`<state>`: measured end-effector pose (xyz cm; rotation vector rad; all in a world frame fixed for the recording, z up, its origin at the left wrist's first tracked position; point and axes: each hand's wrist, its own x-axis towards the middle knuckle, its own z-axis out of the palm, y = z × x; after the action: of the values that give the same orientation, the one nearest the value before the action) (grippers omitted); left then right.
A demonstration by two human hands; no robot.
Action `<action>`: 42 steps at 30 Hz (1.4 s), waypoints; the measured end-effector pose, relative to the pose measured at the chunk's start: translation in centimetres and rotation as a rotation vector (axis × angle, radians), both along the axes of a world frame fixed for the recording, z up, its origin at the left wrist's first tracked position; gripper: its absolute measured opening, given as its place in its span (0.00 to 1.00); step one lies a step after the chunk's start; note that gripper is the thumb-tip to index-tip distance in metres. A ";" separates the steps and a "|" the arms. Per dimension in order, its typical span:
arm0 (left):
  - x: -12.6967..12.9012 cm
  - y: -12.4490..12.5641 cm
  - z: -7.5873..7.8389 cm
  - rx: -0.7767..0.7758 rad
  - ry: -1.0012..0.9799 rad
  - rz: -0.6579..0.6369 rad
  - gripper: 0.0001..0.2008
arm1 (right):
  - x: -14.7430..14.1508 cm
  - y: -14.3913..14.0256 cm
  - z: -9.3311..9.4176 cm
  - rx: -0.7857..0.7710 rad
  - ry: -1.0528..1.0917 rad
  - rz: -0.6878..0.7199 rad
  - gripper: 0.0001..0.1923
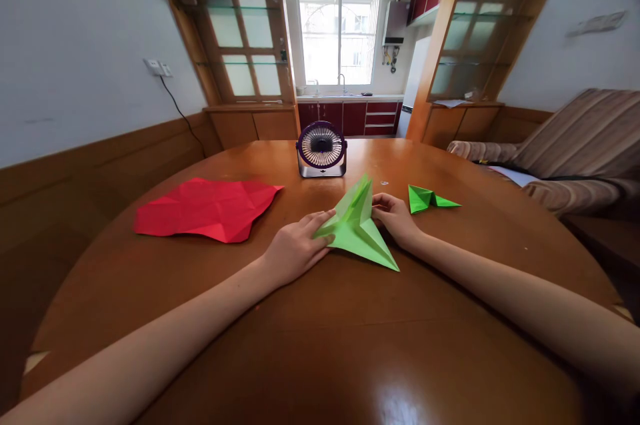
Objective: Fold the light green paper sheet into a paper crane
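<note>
Light green paper (345, 233): in the head view, folded, on the table (320, 358), nearer than the fan (322, 147) and a bit right of it.
Left hand (296, 248): nearer than the fan, grip narrow, pinching the paper's left corner.
Right hand (399, 219): fingers bent at the paper's right edge; I cannot tell if its grip is pinching.
Red paper (207, 210): creased, left of the fan.
Dark green paper (421, 199): folded, right of the fan.

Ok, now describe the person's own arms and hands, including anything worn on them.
The left hand and right hand are ungloved, and no ring can be made out. The left forearm and right forearm are bare and slim, narrowing toward the wrists. No sleeve, watch or bracelet shows.
</note>
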<state>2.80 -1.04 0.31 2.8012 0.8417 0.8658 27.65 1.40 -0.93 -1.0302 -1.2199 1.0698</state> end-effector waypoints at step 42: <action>0.0 2.0 -0.3 -0.412 -0.344 0.154 0.09 | -0.4 0.0 0.2 0.047 -0.145 0.070 0.11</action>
<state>2.85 1.00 -0.02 2.1811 1.0446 1.0200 27.26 1.36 -0.71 -1.0496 -1.4010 1.0290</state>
